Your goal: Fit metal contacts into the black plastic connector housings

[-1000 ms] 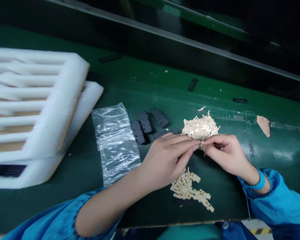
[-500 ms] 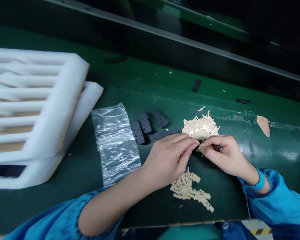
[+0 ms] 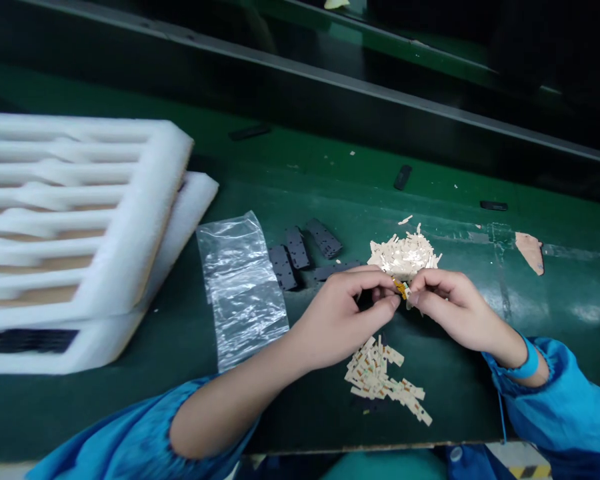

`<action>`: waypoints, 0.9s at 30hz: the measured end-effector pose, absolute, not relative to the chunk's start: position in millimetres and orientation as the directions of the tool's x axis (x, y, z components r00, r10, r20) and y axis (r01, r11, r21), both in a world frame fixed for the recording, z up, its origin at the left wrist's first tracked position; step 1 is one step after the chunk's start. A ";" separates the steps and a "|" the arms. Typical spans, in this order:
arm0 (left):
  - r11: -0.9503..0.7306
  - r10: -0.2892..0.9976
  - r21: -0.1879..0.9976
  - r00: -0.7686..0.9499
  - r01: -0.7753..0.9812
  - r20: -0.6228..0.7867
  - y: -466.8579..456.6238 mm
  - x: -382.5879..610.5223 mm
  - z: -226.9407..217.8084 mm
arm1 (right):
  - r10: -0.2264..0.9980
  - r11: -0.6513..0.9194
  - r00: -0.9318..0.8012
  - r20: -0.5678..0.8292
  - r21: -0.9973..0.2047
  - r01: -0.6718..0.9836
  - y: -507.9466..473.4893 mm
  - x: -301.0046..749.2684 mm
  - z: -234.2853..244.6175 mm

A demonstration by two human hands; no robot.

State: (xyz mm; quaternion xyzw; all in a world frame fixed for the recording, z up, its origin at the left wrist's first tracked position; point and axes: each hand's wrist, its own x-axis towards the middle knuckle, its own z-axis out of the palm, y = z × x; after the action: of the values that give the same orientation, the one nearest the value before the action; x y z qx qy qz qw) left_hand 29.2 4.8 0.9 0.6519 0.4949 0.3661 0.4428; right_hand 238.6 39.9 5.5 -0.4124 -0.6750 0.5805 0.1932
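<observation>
In the head view my left hand (image 3: 347, 317) is pinched on one end of a small amber-and-white strip (image 3: 401, 289), which looks like a flexible circuit piece. The fingertips of my right hand (image 3: 450, 305) close on the strip's pale end, and part of it is hidden by them. Just beyond both hands lies a heap of thin cream-coloured slips (image 3: 404, 256). Closer to the table edge, below my hands, is a loose pile of cream strips with amber patches (image 3: 373, 372).
A clear plastic bag (image 3: 245, 293) lies flat to the left, beside several dark perforated plates (image 3: 296, 247). White foam trays (image 3: 167, 167) are stacked at far left. Small black bars (image 3: 403, 177) and a tan scrap (image 3: 530, 252) lie farther back on the green table (image 3: 300, 190).
The thumb and fingers of my left hand have spread slightly, and the amber part of the strip now shows between my hands. The whole view has shifted a little.
</observation>
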 end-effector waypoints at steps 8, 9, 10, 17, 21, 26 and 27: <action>-0.071 0.982 0.952 0.190 0.297 0.014 5.8 25.3 -1.8 | 0.804 0.097 -0.568 -0.179 -0.901 0.422 38.1 236.1 10.5; -0.078 0.986 0.948 0.166 0.310 0.027 5.4 25.6 -2.1 | 0.836 0.136 -0.531 -0.137 -0.887 0.442 37.3 235.5 10.1; -0.091 0.990 0.940 0.133 0.328 0.049 4.7 26.0 -2.5 | 0.871 0.187 -0.486 -0.075 -0.863 0.469 36.3 234.7 9.8; -0.320 0.943 0.796 0.091 0.513 0.320 -2.6 27.6 -5.4 | 0.871 0.425 -0.453 0.189 -0.751 0.505 26.7 227.0 9.2; -0.405 0.910 0.726 0.170 0.555 0.378 -4.8 27.9 -5.9 | 0.873 0.400 -0.459 0.164 -0.780 0.481 25.1 224.6 7.2; -0.439 0.895 0.708 0.204 0.553 0.396 -4.8 27.8 -7.0 | 0.863 0.409 -0.479 0.161 -0.779 0.475 26.1 224.6 8.1; -0.445 0.893 0.702 0.211 0.556 0.398 -4.8 27.8 -7.5 | 0.861 0.409 -0.484 0.156 -0.779 0.476 26.1 224.4 8.6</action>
State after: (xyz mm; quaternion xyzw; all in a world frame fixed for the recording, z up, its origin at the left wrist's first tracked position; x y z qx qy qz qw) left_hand 27.8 -4.8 -7.5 0.7495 0.4833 0.4009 0.2098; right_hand 224.4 26.1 8.6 -0.4226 -0.7907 0.3419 0.2816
